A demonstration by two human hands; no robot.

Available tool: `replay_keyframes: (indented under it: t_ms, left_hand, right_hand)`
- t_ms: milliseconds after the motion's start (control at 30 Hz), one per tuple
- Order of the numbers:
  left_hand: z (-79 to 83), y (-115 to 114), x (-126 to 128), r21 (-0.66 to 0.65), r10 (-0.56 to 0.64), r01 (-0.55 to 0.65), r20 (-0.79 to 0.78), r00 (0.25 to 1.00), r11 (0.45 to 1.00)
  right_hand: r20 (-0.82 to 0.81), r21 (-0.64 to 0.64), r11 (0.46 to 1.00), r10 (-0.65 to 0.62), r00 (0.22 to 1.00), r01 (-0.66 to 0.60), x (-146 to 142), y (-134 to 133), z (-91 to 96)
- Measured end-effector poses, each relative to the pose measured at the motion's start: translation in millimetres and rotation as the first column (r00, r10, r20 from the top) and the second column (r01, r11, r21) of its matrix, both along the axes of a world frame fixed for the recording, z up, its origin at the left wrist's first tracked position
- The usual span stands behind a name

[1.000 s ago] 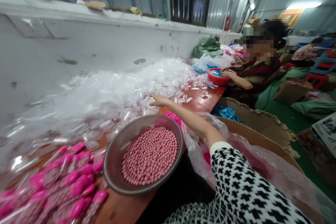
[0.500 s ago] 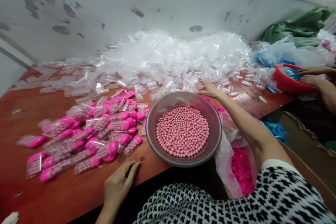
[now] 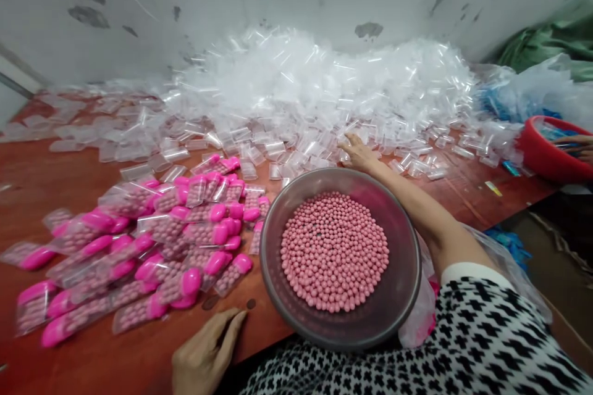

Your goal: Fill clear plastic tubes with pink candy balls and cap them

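A grey metal bowl (image 3: pixel 404 296) full of small pink balls (image 3: pixel 334 250) sits at the near edge of a red-brown table (image 3: pixel 78 179). My right hand (image 3: pixel 356 152) reaches past the bowl, fingers stretched flat on the edge of a big heap of clear plastic tubes (image 3: pixel 296 92). It holds nothing that I can see. My left hand (image 3: pixel 208 352) rests flat on the table's front edge, fingers out and empty. To the left of the bowl lies a pile of filled tubes with pink caps (image 3: pixel 152 241).
A red basin (image 3: pixel 542 151) stands at the far right with another person's hand (image 3: pixel 577 145) at it. Blue-filled clear bags (image 3: pixel 509 99) and green cloth (image 3: pixel 551 37) lie behind it. A clear bag (image 3: pixel 419 315) with pink caps hangs right of the bowl. A grey wall backs the table.
The view has swung left and down from the co-worker to the table. My right hand has drawn back from the far tubes to ones just behind the bowl. My left hand has come into view.
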State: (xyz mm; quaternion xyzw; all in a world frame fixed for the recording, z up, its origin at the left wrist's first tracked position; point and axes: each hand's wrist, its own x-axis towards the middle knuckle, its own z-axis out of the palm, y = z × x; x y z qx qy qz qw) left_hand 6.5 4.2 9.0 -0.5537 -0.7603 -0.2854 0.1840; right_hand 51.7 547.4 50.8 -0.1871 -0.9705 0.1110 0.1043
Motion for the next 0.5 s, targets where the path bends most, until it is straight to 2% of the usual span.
replay_keyframes:
  t_ms: [133, 267, 333, 433, 500]
  left_hand:
    - [-2.2, -1.5, -0.1, 0.013, 0.009, -0.010, 0.046, 0.999, 1.000]
    - [-7.1, -2.9, -3.0, 0.013, -0.021, 0.021, 0.030, 0.999, 1.000]
    - [-10.7, -4.4, -4.0, 0.009, -0.039, 0.038, 0.050, 0.998, 0.999]
    - [-12.8, -8.1, -2.1, 0.053, -0.036, 0.028, 0.145, 0.989, 0.998]
    - [-6.8, -9.3, 1.4, 0.109, 0.008, -0.036, 0.242, 0.970, 0.993]
  right_hand:
    - [-0.158, -0.149, 0.988, -0.066, 0.985, 0.043, -2.4, 7.7, 7.4]
    - [-0.312, -0.344, 0.931, -0.239, 0.920, 0.125, -3.5, 13.7, 31.3]
    - [-0.362, -0.463, 0.878, -0.312, 0.878, 0.122, 3.2, 7.4, 49.0]
    - [-0.416, -0.628, 0.778, -0.360, 0.835, 0.024, 24.0, -19.8, 76.3]
    - [-0.439, -0.732, 0.675, -0.367, 0.820, -0.089, 39.7, -46.4, 89.5]
